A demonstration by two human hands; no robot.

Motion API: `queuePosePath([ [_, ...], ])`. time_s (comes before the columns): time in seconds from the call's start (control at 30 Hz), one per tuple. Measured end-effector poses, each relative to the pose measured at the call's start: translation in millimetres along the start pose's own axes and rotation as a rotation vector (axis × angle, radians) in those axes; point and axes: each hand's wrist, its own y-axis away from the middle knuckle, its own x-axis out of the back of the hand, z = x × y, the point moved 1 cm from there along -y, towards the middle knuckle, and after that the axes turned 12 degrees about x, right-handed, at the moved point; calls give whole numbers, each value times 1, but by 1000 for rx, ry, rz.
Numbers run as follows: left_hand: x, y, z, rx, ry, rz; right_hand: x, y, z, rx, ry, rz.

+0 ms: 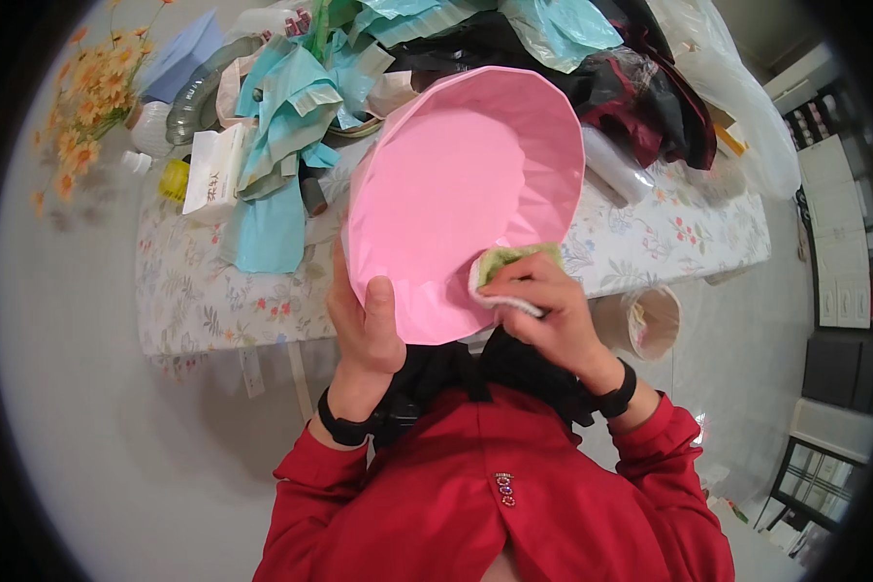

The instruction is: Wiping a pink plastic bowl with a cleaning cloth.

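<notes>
A pink plastic basin (451,182) with a faceted wall is tilted so its inside faces me, at the near edge of the table. My left hand (367,316) grips its left side, the thumb over the rim and the other fingers hidden behind the wall. In my right hand (545,305) is a folded green and white cloth (516,258), pressed against or held close to the basin's near right inner wall. Both of my wrists wear black bands.
On the table with a floral cloth (189,284) lie teal plastic bags (284,124), a tissue pack (211,174), a clear plastic roll (615,164) and dark bags (626,94). Orange flowers (84,116) stand at left. A lined waste bin (651,324) is on the floor at right.
</notes>
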Motion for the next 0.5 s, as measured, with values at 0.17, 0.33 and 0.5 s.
queuePosePath([
  [0.17,2,2,7,176,16,5,-5,-1,-14,207,203,-226],
  [0.33,2,-2,1,48,-49,11,16,-4,-2,-32,174,-20],
  [0.5,2,5,6,188,-23,31,-18,-24,-24,-12,146,81],
])
